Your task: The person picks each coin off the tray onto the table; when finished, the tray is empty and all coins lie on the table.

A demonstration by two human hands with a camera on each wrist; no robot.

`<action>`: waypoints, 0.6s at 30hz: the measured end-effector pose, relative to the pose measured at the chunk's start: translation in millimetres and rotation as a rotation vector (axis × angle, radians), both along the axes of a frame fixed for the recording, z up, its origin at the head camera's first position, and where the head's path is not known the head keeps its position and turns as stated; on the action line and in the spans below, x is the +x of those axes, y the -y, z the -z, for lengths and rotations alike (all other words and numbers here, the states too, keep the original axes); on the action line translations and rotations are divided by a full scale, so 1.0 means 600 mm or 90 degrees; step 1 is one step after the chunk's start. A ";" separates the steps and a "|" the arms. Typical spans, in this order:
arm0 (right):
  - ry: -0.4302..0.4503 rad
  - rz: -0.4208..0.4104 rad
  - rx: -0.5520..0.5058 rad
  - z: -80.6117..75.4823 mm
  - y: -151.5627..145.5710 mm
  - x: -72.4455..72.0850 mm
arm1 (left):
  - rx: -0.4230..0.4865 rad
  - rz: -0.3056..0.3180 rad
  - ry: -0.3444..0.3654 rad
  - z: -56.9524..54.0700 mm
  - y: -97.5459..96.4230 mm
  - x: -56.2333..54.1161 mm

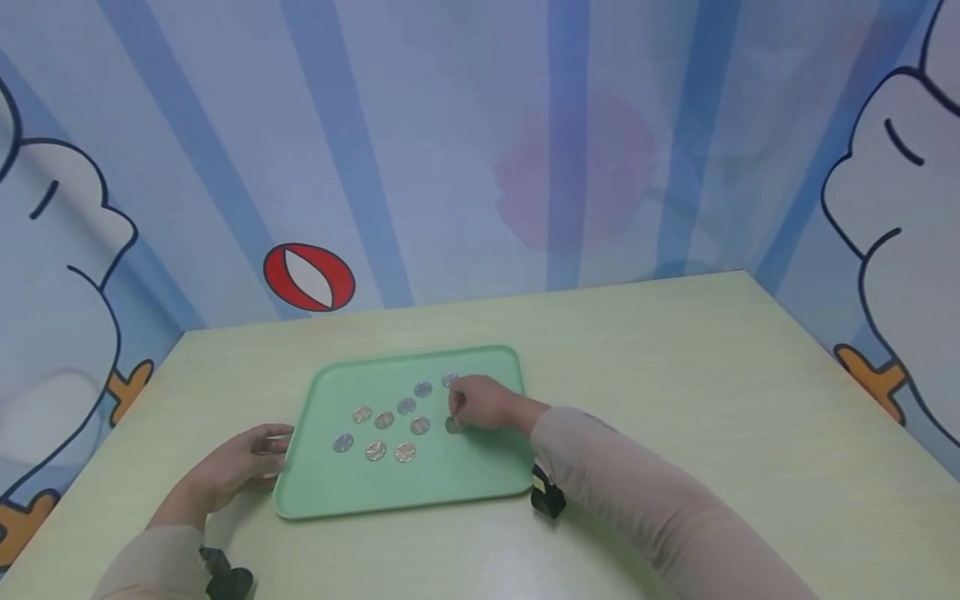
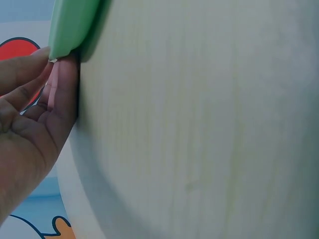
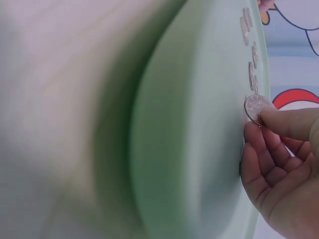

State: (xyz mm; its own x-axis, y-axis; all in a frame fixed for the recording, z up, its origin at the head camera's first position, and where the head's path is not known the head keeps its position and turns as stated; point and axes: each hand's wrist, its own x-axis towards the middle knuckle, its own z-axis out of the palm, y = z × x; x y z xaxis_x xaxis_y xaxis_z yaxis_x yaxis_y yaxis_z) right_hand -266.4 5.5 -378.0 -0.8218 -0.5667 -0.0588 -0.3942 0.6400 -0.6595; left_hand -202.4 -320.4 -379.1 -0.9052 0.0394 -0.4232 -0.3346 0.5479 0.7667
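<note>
A light green tray (image 1: pixel 337 492) lies on the table with several silver coins (image 1: pixel 375 451) spread over it. My left hand (image 1: pixel 238 462) holds the tray's left edge; in the left wrist view the thumb is above the green rim (image 2: pixel 75 27) and fingers are beneath it. Over the right part of the tray, my right hand (image 1: pixel 483 402) pinches one coin (image 3: pixel 255 105) between thumb and fingers. That coin is tilted up on its edge close to the tray surface, its lower part behind the fingertips. Another coin (image 1: pixel 449 380) shows just beyond this hand.
The pale wooden table (image 1: pixel 675 375) extends on both sides of the tray. Behind it stands a blue striped backdrop (image 1: pixel 450 167) printed with a red and white ball. A small black device (image 1: pixel 547 493) is strapped at the right wrist, and another (image 1: pixel 225 575) at the left.
</note>
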 end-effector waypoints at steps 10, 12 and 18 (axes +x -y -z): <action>0.050 0.010 -0.085 -0.002 -0.012 0.004 | -0.002 0.004 -0.006 -0.003 -0.002 0.004; 0.053 0.008 -0.102 -0.003 -0.014 0.004 | -0.002 0.006 -0.009 -0.004 -0.002 0.003; 0.077 0.011 -0.128 -0.008 -0.021 0.011 | -0.001 -0.007 -0.001 0.000 -0.001 0.003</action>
State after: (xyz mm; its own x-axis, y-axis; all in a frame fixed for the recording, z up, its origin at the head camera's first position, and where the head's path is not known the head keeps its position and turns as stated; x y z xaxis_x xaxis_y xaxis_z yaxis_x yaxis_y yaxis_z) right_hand -260.0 18.3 -373.5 -0.8253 -0.5629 -0.0451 -0.2941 0.4966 -0.8167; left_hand -200.6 -319.9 -378.9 -0.9063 0.0285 -0.4218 -0.3393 0.5460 0.7660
